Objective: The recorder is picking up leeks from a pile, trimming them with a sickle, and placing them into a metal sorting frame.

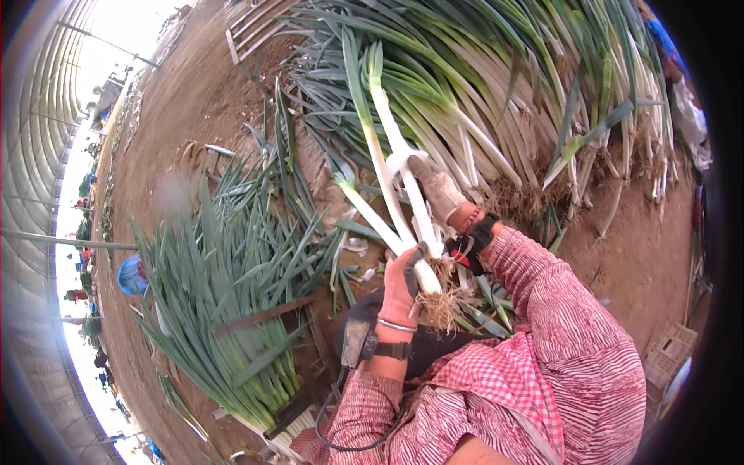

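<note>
My left hand (401,288), in a pinkish work glove, is closed around the white lower ends of a few long green onions (421,213), just above their brown roots (442,306). Their green tops lean up and away. Farther up the stalks my right hand (439,190), in a pale dirty glove, is closed at one onion. A loose white band of skin (399,161) curls around the stalk at its fingertips. How the right fingers lie behind the stalk is partly hidden. Both wrists wear dark straps.
A big heap of green onions (496,101) lies at the far right, roots toward me. Another bundle (232,287) rests on a metal frame (298,403) at left. Leaf scraps litter the soil floor (201,93). A pale crate (671,353) sits at right.
</note>
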`<state>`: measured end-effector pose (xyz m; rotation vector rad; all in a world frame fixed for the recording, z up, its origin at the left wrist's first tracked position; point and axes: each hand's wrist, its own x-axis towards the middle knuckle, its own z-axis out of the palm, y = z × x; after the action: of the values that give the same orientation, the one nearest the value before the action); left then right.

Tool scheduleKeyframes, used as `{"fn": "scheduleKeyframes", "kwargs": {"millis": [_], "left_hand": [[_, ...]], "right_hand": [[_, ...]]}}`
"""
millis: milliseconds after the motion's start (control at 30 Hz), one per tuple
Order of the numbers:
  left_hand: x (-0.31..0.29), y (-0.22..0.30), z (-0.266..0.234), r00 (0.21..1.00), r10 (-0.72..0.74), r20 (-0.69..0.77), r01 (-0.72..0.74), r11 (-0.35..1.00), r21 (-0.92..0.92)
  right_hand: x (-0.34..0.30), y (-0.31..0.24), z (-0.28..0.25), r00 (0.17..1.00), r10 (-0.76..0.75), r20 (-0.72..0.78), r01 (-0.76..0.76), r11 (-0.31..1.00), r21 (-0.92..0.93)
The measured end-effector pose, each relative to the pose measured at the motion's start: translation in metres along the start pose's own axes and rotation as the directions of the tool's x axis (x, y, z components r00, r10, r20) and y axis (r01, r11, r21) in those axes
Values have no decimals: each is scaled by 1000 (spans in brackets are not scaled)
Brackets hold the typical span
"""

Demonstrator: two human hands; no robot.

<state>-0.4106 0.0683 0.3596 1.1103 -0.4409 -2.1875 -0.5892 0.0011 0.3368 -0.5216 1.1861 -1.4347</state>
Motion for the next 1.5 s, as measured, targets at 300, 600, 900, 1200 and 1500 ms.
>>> {"fn": "scheduleKeyframes", "kwargs": {"millis": [300,600,900,1200,1500], "left_hand": [[-1,2,-30,990,4,142,-3,1000,-8],[-12,-1,-13,985,144,99,-162,963,217],[7,-15,-44,958,70,278,-28,988,-153],[-6,-5,-31,994,33,109,-15,986,-163],[-6,-9,-31,986,96,137,-113,986,122]], "right_hand": [[55,-4,2,981,-170,93,181,975,-129],[107,40,-77,948,106,-301,-235,871,-431],[165,26,-159,944,-68,-322,-284,327,-901],[73,98,-161,950,227,-214,-298,456,-839],[-40,131,-189,781,620,79,32,86,-996]]}}
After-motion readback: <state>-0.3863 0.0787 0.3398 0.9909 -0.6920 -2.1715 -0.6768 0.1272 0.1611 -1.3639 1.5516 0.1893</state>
